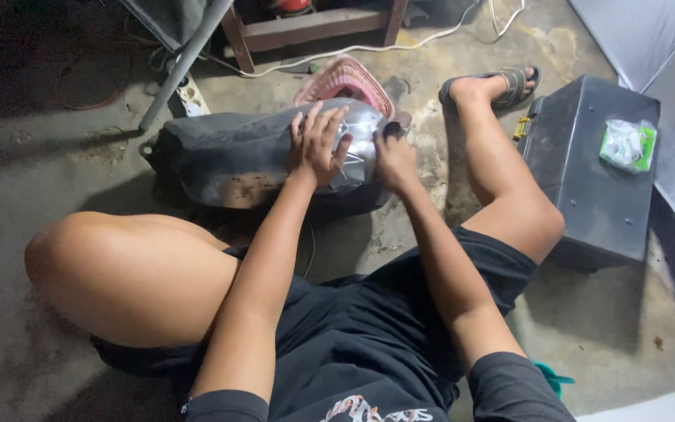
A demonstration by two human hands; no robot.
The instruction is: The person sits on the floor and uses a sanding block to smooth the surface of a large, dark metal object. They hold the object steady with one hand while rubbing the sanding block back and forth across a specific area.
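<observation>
A dark grey curved body panel (pixel 228 152), scuffed and dull, lies on the concrete floor between my legs. My left hand (pixel 318 144) rests flat on its right end, fingers spread. My right hand (pixel 392 156) presses against the panel's right edge, fingers curled around something small and dark, likely a sanding piece; I cannot tell for sure. I sit on the floor in black shorts, my left knee (pixel 111 270) raised and my right leg stretched toward a sandal (pixel 501 82).
A pink basket (pixel 345 82) lies behind the panel. A dark metal box (pixel 587 168) with a green-and-white packet (pixel 628 144) on top stands at the right. A white cable (pixel 369 48), a power strip (pixel 191 95), a metal pole and a wooden frame are at the back.
</observation>
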